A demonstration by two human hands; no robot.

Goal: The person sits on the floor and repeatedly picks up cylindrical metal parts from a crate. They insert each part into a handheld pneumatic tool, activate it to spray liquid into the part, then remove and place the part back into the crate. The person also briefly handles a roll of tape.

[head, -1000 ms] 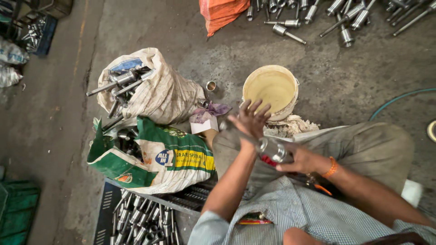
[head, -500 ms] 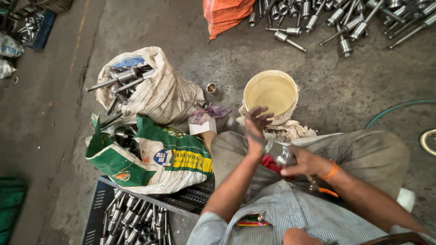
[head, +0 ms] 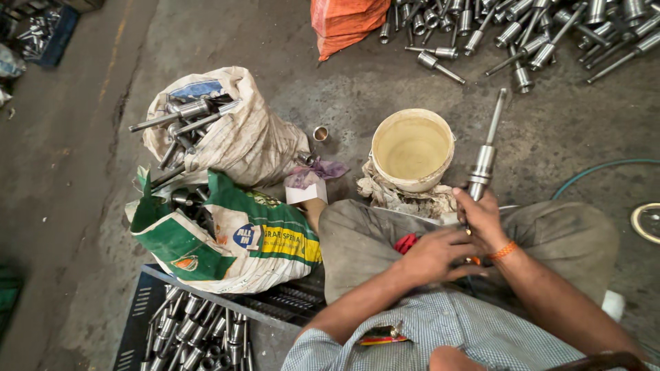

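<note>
My right hand (head: 483, 218) grips the lower end of a long steel shaft (head: 485, 155), which points away from me past a cream bucket (head: 412, 148). My left hand (head: 434, 255) rests over my lap just below the right one, fingers curled near the shaft's bottom end; what it holds is hidden. A bit of red cloth (head: 405, 242) shows on my knee beside it. An orange band sits on my right wrist.
Two sacks of metal shafts stand to the left, a white one (head: 227, 134) and a green-and-white one (head: 230, 237). A dark crate (head: 182, 326) of shafts lies at lower left. Several loose shafts (head: 522, 34) and an orange bag (head: 347, 20) lie at the top. A green hose (head: 598, 168) runs at right.
The shaft has swung from lying across my lap to pointing away past the bucket. My left hand dropped from a raised, spread pose down to my lap.
</note>
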